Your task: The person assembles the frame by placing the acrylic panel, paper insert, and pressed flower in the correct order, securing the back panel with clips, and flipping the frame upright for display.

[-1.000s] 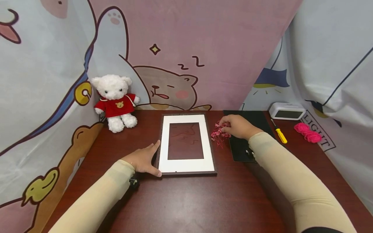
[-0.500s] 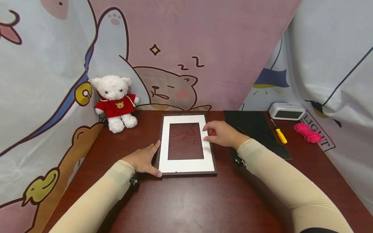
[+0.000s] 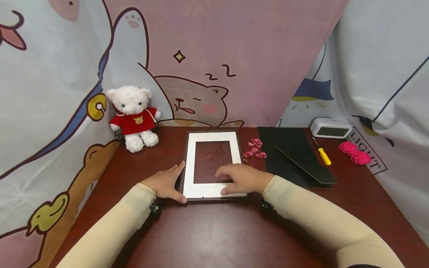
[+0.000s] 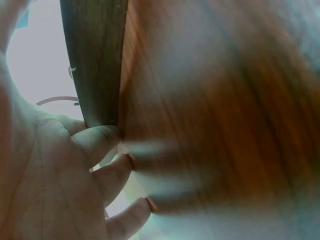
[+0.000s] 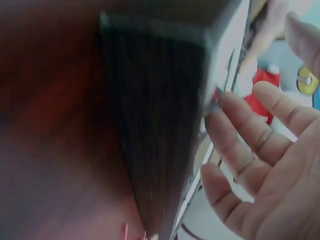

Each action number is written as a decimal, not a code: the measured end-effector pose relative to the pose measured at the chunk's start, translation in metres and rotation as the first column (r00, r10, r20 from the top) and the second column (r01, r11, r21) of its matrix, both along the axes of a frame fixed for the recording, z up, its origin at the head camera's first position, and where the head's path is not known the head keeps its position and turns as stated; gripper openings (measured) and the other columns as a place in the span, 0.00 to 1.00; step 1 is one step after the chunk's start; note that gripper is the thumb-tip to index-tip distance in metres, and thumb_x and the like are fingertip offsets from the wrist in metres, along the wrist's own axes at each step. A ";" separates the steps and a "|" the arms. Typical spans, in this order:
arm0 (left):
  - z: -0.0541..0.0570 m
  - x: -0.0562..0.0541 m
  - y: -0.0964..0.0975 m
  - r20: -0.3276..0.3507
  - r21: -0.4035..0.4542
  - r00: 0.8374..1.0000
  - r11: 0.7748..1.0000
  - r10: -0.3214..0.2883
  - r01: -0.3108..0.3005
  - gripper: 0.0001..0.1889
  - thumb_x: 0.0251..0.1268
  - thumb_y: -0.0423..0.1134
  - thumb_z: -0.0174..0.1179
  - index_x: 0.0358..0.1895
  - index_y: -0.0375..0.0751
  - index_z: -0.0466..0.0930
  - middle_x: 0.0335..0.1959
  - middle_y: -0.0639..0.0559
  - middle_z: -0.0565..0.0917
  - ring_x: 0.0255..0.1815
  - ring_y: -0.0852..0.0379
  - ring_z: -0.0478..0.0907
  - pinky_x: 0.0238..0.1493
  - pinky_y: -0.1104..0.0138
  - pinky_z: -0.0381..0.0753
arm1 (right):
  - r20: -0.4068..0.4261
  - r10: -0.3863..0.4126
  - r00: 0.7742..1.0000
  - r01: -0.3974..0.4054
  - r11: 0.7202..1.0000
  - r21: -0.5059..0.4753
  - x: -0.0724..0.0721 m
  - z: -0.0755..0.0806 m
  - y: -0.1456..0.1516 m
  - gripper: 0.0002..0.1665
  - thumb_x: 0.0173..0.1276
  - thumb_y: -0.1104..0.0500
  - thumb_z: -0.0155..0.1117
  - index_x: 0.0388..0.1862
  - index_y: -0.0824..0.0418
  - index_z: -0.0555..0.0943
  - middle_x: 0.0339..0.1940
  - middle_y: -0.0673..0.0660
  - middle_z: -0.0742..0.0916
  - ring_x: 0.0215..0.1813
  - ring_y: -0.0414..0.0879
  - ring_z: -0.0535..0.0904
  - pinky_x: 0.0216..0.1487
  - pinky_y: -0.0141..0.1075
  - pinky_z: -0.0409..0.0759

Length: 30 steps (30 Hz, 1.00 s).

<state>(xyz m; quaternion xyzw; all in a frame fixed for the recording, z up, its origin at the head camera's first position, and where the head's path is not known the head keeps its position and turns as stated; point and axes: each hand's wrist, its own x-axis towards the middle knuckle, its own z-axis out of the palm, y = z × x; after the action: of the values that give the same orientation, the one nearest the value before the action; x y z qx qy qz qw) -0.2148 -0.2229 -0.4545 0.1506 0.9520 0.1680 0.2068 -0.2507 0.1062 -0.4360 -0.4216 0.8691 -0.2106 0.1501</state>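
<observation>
A picture frame point(image 3: 212, 190) with a dark edge and a white mat lies on the table in the head view. My left hand point(image 3: 165, 183) is spread along its left side, thumb at the near corner. In the left wrist view, fingertips point(image 4: 137, 212) reach the wood beside the frame's dark side point(image 4: 95, 55). Over the frame's lower right part hovers my right hand point(image 3: 242, 178), fingers loosely bent and holding nothing. The right wrist view shows those fingers point(image 5: 247, 135) apart beside the frame's edge point(image 5: 155, 110). A sprig of pink dried flowers point(image 3: 254, 150) lies right of the frame.
Black boards point(image 3: 285, 137), one leaning across another, lie right of the flowers. Beyond them are a yellow-handled screwdriver point(image 3: 323, 155), pink yarn point(image 3: 355, 152) and a white digital clock point(image 3: 331, 127). A white teddy bear point(image 3: 130, 115) in red sits at the back left.
My right hand has let go of the pink flowers beside the frame, then moved left and nearer, over the frame's lower right. The left hand has stayed in place.
</observation>
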 end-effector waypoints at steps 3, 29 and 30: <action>-0.001 0.000 0.001 0.005 0.007 1.000 1.000 0.001 -0.001 0.77 0.40 0.69 0.80 0.88 0.42 0.38 0.84 0.28 0.55 0.79 0.29 0.64 0.75 0.41 0.69 | -0.031 0.007 0.999 -0.006 0.999 0.032 0.008 -0.003 -0.006 0.38 0.63 0.41 0.80 0.67 0.55 0.80 0.55 0.53 0.88 0.55 0.45 0.84 0.60 0.47 0.83; 0.008 -0.017 0.003 0.074 0.028 0.997 1.000 0.012 -0.014 0.76 0.43 0.62 0.82 0.88 0.41 0.37 0.85 0.32 0.53 0.86 0.37 0.52 0.80 0.44 0.61 | -0.072 -0.106 0.992 0.116 0.980 0.159 0.009 -0.005 -0.026 0.46 0.49 0.40 0.89 0.65 0.50 0.78 0.54 0.54 0.86 0.54 0.46 0.82 0.58 0.44 0.81; 0.008 -0.018 0.003 0.079 0.031 0.997 0.999 0.010 -0.012 0.75 0.43 0.62 0.82 0.88 0.41 0.36 0.85 0.32 0.52 0.86 0.37 0.52 0.80 0.44 0.61 | -0.072 -0.111 0.991 0.121 0.979 0.163 0.008 -0.005 -0.026 0.46 0.48 0.40 0.89 0.65 0.50 0.78 0.53 0.54 0.86 0.54 0.46 0.82 0.58 0.44 0.81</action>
<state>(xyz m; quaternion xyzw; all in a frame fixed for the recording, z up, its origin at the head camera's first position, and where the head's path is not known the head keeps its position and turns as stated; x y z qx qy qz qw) -0.2333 -0.2199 -0.4467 0.1418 0.9411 0.1899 0.2410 -0.2428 0.0799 -0.4406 -0.3624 0.9111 -0.1322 0.1453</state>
